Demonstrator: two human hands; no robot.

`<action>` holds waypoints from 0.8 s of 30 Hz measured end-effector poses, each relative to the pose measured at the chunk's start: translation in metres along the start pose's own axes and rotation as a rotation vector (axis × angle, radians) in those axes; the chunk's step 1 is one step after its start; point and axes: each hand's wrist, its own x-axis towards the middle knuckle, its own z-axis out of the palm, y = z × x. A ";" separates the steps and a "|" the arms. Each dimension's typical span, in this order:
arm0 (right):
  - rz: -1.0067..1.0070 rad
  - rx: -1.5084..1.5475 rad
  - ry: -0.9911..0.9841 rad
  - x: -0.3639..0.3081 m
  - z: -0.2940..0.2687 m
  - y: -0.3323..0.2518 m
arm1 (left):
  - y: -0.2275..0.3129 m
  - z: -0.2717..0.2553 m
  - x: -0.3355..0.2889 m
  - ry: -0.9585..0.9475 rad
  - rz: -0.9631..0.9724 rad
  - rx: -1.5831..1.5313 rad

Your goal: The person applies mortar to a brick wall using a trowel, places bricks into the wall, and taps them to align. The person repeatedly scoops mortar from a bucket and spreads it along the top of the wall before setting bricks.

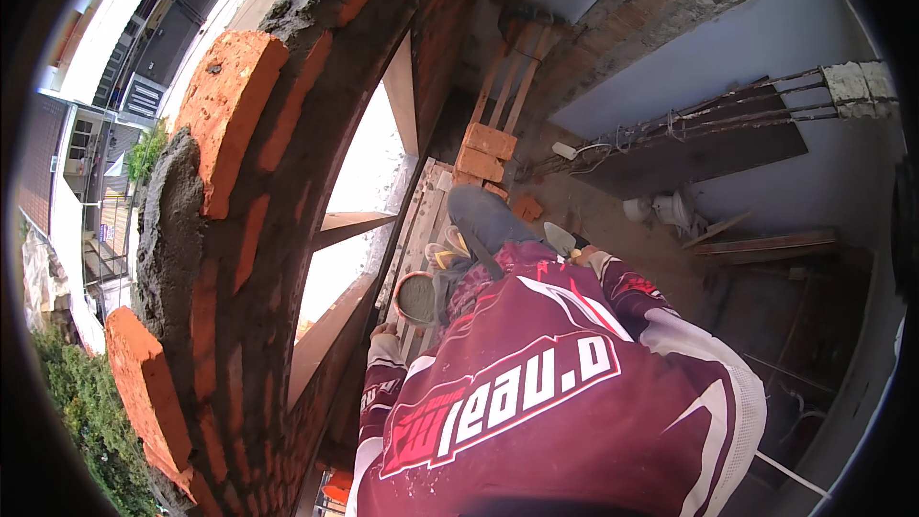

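My right hand (585, 256) is closed on a trowel (559, 238) with a pale, pointed blade, held out beside my dark trouser leg. Lower on the other side, my left hand (385, 329) is close to the rim of a bucket (399, 293) of grey mortar (416, 300); its fingers are too small and partly hidden to read. The bucket stands on wooden planks by my sandalled feet (446, 251). To my left rises a brick wall with grey mortar (170, 230) on its top between an upper brick (226, 105) and a lower brick (148, 388).
A timber-framed opening (356, 182) pierces the wall. Stacked orange bricks (486, 151) stand at the far end of the planks (419, 215). Beyond the wall are a street and a tree (86, 421). Bare rebar (708, 110) juts across the room at right.
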 end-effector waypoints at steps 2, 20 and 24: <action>0.010 0.010 -0.052 0.001 -0.008 0.003 | 0.001 -0.003 0.002 0.046 -0.033 0.041; 0.064 -0.119 0.257 0.079 -0.209 -0.029 | -0.004 0.074 0.061 0.138 -0.208 -0.318; -0.043 -0.233 0.179 0.158 -0.277 -0.028 | 0.037 0.118 0.080 0.352 -0.094 0.538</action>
